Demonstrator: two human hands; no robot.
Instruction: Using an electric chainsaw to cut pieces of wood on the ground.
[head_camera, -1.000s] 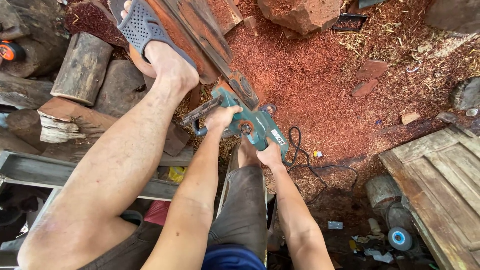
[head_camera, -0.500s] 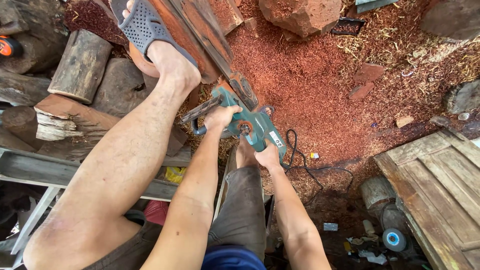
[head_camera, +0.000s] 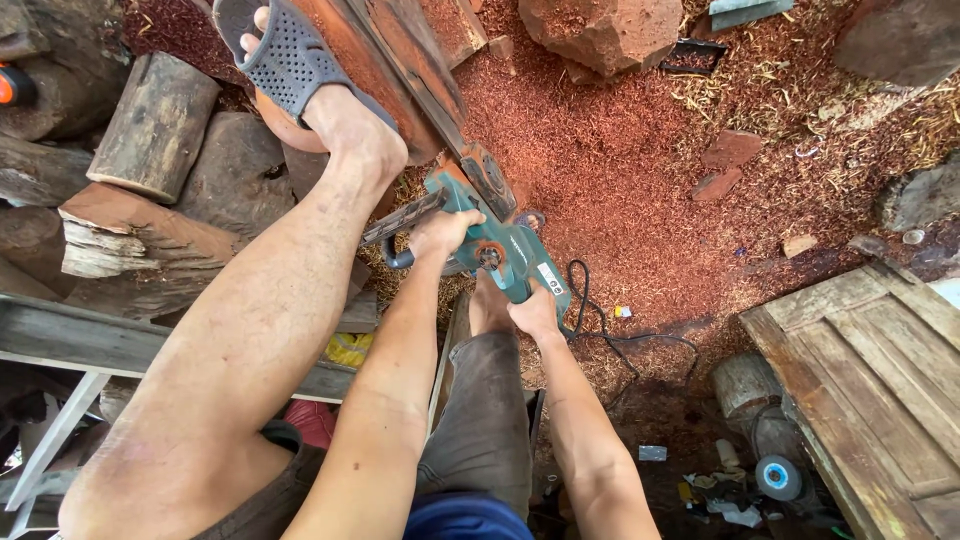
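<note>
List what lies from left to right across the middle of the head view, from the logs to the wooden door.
Stacked logs → raised leg → left hand on the front handle → teal chainsaw → right hand on the rear grip → black cord → red sawdust → wooden door panel.

1. The chainsaw (head_camera: 495, 245) is gripped by the left hand (head_camera: 440, 232) in front and the right hand (head_camera: 533, 312) behind.
2. A foot (head_camera: 330, 100) is set on the plank (head_camera: 400, 70).
3. Logs (head_camera: 150, 130) are stacked to the left.
4. A wooden door (head_camera: 870, 370) is laid to the right.
</note>
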